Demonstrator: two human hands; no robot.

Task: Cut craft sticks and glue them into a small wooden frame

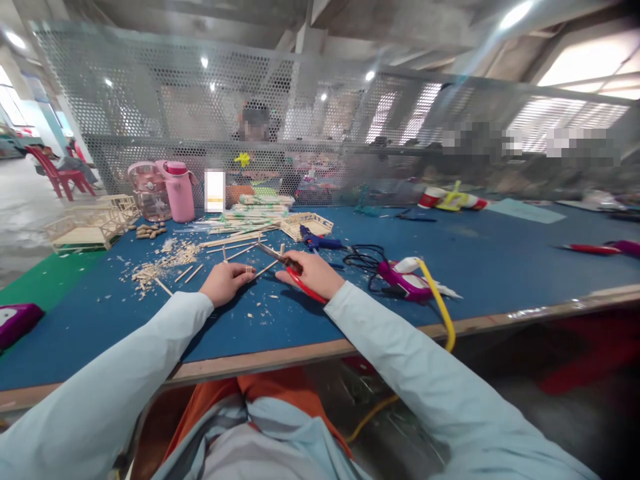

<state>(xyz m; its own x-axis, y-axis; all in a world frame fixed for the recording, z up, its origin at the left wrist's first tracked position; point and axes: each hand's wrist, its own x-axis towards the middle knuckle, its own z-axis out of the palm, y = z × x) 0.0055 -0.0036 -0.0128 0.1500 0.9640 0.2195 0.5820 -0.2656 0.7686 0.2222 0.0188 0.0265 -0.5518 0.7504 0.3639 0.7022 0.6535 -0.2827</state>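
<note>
Short stick pieces are gripped in the closed fingers of the left hand, which is rested on the blue worktop. The right hand is clamped round the red handles of a pair of cutters, whose blades are pointed toward ten o'clock and held just beside the stick pieces. Whether the blades are touching the wood cannot be told. The two hands are kept close together but apart.

A litter of wood chips and loose sticks is spread at ten o'clock from the left hand. A blue glue gun is laid at twelve o'clock from the right hand, just behind it. At three o'clock a tangled black cord and a pink and white glue gun are found, with a yellow cable run over the worktop's near edge. Bundled sticks and a small wooden frame are set farther back. Larger wooden frames are stood at the far left corner, with a pink bottle and a clear jug near them. The far side is closed off by a mesh screen.
</note>
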